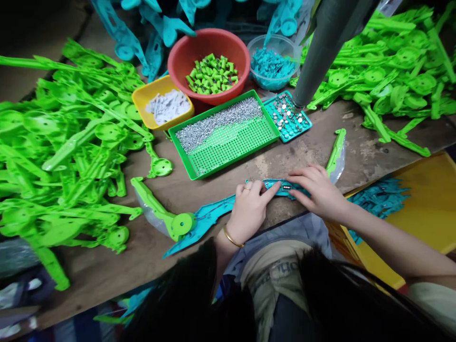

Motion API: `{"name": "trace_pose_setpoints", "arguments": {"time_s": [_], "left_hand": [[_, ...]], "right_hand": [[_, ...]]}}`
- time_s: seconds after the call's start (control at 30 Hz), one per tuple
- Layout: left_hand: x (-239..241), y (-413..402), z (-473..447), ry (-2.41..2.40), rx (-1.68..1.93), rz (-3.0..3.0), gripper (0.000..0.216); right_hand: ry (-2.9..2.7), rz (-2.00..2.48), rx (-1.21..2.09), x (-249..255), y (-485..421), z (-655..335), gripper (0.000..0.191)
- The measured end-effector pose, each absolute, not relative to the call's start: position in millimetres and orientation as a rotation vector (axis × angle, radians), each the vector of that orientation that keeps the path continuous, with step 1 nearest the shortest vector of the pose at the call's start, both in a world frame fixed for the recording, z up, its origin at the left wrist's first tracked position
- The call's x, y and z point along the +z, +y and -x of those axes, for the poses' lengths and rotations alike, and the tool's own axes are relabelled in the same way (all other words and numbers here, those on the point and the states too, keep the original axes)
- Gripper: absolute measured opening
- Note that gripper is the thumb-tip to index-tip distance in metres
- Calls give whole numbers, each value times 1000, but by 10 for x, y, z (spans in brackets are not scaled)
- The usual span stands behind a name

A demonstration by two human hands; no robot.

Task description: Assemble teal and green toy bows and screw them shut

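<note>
A long blue plastic toy shell point(213, 211) lies across the near part of the bench, with its inner side up and thin wires along it. One green arm with a round hub point(183, 224) sits at its left end; another green arm point(337, 151) sticks up by the right end. My left hand point(249, 204) grips the shell's middle, index finger stretched onto it. Fingers of my right hand point(313, 192) hold the shell's right part from both edges. Between the hands, small silvery cells or a coil point(286, 187) show in a slot; which, I cannot tell.
Behind the shell stands a green tray point(228, 142) of screws, beside a teal tray point(287, 116) of metal discs. Further back are a yellow tub point(142, 102), a red bowl point(174, 61) and a clear bowl point(297, 66). Green parts point(96, 128) heap left and right; a grey post point(320, 52) rises behind.
</note>
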State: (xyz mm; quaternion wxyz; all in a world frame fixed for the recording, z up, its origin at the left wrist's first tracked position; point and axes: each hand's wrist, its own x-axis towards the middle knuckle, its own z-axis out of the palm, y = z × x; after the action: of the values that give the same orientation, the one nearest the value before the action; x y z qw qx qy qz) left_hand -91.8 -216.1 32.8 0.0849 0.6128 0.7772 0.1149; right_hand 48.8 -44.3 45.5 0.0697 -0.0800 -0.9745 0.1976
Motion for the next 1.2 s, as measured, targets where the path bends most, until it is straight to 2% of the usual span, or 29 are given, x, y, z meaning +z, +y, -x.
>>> {"name": "trace_pose_setpoints", "arguments": {"time_s": [0.17,0.6,0.73,0.97,1.2], "left_hand": [[334,-2146,906,2320,262,-1845,47],[301,-2156,887,2371,266,-1936,42],[290,-2160,884,2382,254,-1975,43],[278,-2172,871,2374,198,-1975,44],[424,-2078,859,2352,-1,-1901,49]], "right_hand": [[-2858,310,561,386,-413,-636,13],[-3000,413,596,395,-340,-561,20],[-3056,423,503,421,-350,-541,22],[-3033,169,420,440,-343,-543,25],[-3137,162,521,509,-309,-449,26]]}}
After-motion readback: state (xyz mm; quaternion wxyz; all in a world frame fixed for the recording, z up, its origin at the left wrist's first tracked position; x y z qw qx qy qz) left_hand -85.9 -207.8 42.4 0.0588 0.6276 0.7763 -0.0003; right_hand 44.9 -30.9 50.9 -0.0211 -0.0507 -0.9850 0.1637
